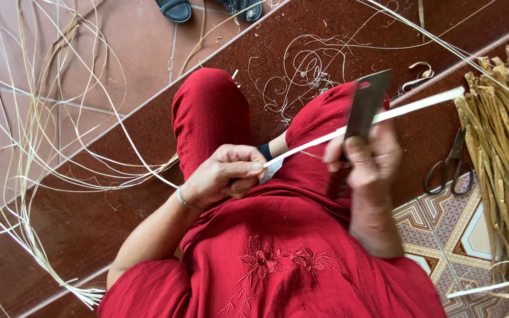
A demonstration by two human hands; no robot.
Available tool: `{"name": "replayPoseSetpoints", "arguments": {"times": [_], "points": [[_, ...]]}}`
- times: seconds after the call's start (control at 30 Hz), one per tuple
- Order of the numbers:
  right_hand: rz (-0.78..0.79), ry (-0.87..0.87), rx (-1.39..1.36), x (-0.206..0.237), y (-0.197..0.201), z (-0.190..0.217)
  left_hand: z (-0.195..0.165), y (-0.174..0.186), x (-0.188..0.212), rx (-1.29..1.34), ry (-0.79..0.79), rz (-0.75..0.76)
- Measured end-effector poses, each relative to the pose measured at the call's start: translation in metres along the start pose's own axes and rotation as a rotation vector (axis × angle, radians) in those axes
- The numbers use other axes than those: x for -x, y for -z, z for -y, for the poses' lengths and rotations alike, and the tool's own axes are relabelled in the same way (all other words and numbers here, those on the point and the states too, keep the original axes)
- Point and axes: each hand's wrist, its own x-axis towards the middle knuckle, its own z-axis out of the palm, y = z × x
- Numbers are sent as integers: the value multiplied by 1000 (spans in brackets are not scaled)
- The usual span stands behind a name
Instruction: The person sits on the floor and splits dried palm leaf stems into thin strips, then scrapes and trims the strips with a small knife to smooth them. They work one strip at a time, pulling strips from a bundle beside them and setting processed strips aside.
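I sit on brown steps in red clothes. My left hand [226,175] pinches the near end of a long pale cane strip [419,106] that runs up to the right across my knee. My right hand [367,158] grips a dark flat knife blade [367,105], held upright with its edge against the strip near the middle. A silver bracelet circles my left wrist.
Black scissors [450,168] lie on the step to the right, beside a heap of dried tan stalks [502,153]. Thin split fibres [36,153] trail over the tiled floor at left. Curled shavings [301,70] litter the step ahead. Dark sandals [175,9] sit at top.
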Motion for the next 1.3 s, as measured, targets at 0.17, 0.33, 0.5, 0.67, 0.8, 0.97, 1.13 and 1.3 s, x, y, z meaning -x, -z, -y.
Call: {"name": "replayPoseSetpoints", "arguments": {"times": [0.17,0.33,0.5,0.67,0.8,0.97,1.13,1.3], "points": [[175,7,-35,10,4,-6,6,-2,0,-142,-146,-78],[220,-202,-221,33,-4,-11,3,2,-4,-65,-182,-123],[228,-36,27,31,-17,-31,0,5,-7,127,-94,-35],[168,193,238,21,-21,-38,3,5,-6,121,-38,-19],[105,439,669,16,-18,-39,5,5,-6,117,-42,-1],[5,628,809,10,0,-47,4,5,-6,83,-87,-34],[-630,520,484,7,58,-9,1,10,3,-45,-173,-153],[-300,229,51,13,82,39,1,9,9,-541,-296,-294]]}}
